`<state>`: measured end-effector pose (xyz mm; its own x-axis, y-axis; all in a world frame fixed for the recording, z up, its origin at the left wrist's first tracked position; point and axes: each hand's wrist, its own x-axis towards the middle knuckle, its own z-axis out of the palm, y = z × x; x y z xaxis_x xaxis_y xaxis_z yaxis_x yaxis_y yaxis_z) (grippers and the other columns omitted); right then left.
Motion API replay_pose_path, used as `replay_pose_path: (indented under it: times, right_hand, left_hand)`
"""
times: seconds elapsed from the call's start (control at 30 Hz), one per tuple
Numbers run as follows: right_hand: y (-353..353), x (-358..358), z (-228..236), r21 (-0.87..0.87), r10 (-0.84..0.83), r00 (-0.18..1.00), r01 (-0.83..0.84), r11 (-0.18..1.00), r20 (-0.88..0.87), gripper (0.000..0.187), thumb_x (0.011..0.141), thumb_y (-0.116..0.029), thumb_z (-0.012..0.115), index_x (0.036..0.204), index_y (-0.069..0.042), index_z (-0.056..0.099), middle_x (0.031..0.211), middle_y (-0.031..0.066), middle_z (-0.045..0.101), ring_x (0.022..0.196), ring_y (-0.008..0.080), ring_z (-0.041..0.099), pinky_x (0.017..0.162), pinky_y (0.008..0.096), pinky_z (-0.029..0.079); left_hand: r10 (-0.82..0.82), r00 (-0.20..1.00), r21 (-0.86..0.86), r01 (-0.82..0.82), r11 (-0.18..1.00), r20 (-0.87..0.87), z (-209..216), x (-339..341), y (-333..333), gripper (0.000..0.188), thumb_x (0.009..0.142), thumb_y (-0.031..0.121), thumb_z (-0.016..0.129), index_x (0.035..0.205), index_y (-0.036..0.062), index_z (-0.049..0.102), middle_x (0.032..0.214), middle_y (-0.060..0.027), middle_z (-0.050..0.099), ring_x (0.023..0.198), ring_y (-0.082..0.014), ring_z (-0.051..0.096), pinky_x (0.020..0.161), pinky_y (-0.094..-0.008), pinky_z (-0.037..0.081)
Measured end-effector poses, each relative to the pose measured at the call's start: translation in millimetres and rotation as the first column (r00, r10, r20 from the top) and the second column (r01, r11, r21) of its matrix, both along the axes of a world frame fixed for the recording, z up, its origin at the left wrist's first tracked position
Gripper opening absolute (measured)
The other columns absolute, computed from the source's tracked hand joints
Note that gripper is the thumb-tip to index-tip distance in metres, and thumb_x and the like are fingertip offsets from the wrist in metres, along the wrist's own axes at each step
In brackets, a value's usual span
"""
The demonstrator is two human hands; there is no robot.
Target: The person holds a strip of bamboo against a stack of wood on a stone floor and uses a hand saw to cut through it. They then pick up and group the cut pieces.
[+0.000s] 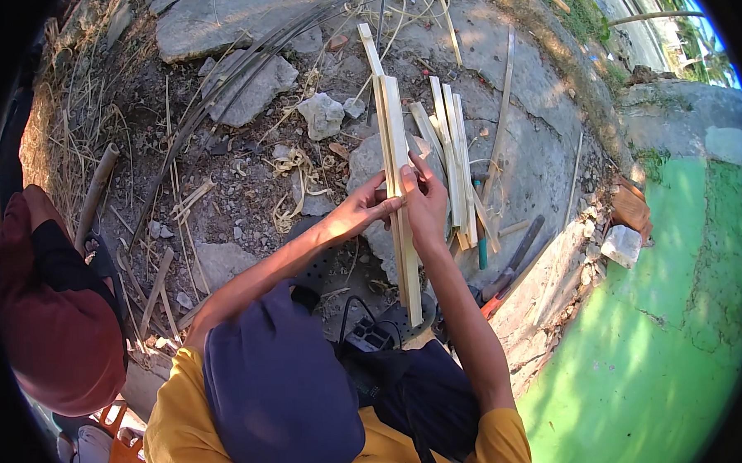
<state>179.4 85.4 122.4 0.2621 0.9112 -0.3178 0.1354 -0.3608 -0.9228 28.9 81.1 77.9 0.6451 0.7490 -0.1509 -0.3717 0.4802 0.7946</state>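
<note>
Both of my hands are on a small bundle of long, pale wooden or bamboo strips (393,119), held lengthwise in front of me. My left hand (364,205) closes on the bundle's left side, thumb pointing to the right. From the right, my right hand (425,208) wraps round the same strips, its thumb and fingers near their middle. The strips lie side by side, and one thin piece reaches farther out at the far end. Some fingertips are hidden behind the bundle. Just right of my right hand, several more pale strips (456,149) lean in a loose pile.
A white rock (322,116) and curled shavings (300,183) lie beyond my left arm. A green-handled tool (481,256) and a dark blade (525,245) lie to the right, before a green-painted surface (640,327). At left is another person in a maroon garment (57,336).
</note>
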Motion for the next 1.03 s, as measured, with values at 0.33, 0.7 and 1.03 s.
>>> replay_pose_path:
  times: [0.33, 0.7, 1.03]
  right_hand:
    - [-10.9, -6.5, 20.8, 0.187, 0.238, 0.961, -0.261, 0.947, 0.139, 0.052, 0.105, -0.026, 0.056, 0.152, -0.007, 0.045, 0.125, 0.0212, 0.063, 0.107, 0.0191, 0.064, 0.089, 0.0355, 0.052]
    - [-8.0, 44.7, 1.9, -0.144, 0.598, 0.719, -0.59, 0.794, 0.353, 0.043, 0.103, -0.019, 0.058, 0.141, -0.004, 0.049, 0.103, 0.0222, 0.07, 0.094, 0.038, 0.068, 0.083, 0.0453, 0.053]
    - [-66.3, 67.6, -74.8, -0.277, 0.632, 0.438, -0.635, 0.721, 0.64, 0.078, 0.087, -0.022, 0.077, 0.156, -0.014, 0.039, 0.119, 0.0188, 0.054, 0.108, 0.0389, 0.062, 0.093, 0.0472, 0.051]
  left_hand:
    - [0.07, 0.997, 0.155, -0.066, 0.986, -0.015, -0.9, 0.3, -1.5, 0.072, 0.104, 0.042, 0.06, 0.159, 0.0082, 0.029, 0.138, -0.0065, 0.057, 0.121, -0.0162, 0.056, 0.1, -0.0373, 0.049]
    - [0.048, 0.623, 0.296, 0.301, 0.907, -0.781, 13.0, -37.5, 13.8, 0.071, 0.092, 0.035, 0.074, 0.145, -0.0028, 0.045, 0.111, -0.0209, 0.066, 0.078, -0.0284, 0.068, 0.071, -0.0401, 0.055]
    - [0.447, 0.506, 0.489, -0.057, 0.871, -0.738, -46.6, -80.0, 36.1, 0.058, 0.087, 0.024, 0.082, 0.133, -0.0038, 0.061, 0.118, -0.0201, 0.068, 0.096, -0.0253, 0.07, 0.084, -0.0373, 0.058]
